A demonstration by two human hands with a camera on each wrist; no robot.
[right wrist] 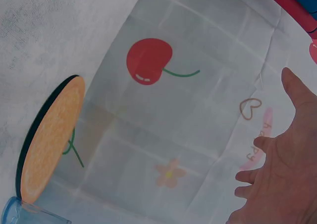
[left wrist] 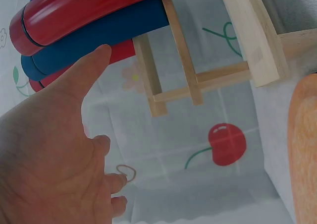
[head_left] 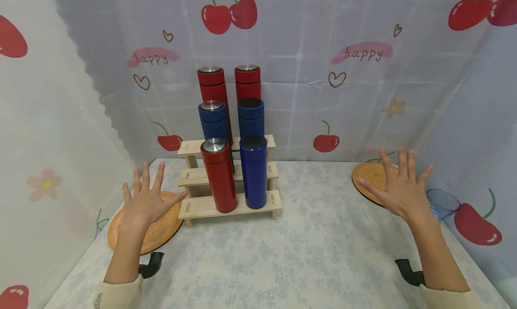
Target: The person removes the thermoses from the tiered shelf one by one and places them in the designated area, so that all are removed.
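Note:
My left hand (head_left: 144, 203) hovers with spread fingers over an orange round mat (head_left: 161, 228), left of a wooden three-step rack (head_left: 210, 206). The right hand (head_left: 401, 188), fingers also spread, is above a second orange mat (head_left: 369, 176) at the far right. Neither holds anything. On the bottom step stand a red flask (head_left: 220, 179) with a steel lid and a blue flask (head_left: 253, 174) with a black lid. Behind them, on the middle step, are two darker blue flasks (head_left: 214, 123); two red flasks (head_left: 248, 84) stand on the top step, partly hidden.
A clear bluish glass (head_left: 443, 203) stands beside the right forearm, partly hidden by it. Cherry-printed curtains (head_left: 291, 107) enclose the pale mottled table (head_left: 315, 237) at the back and both sides. Black wrist mounts (head_left: 151, 265) stick out from both wrists.

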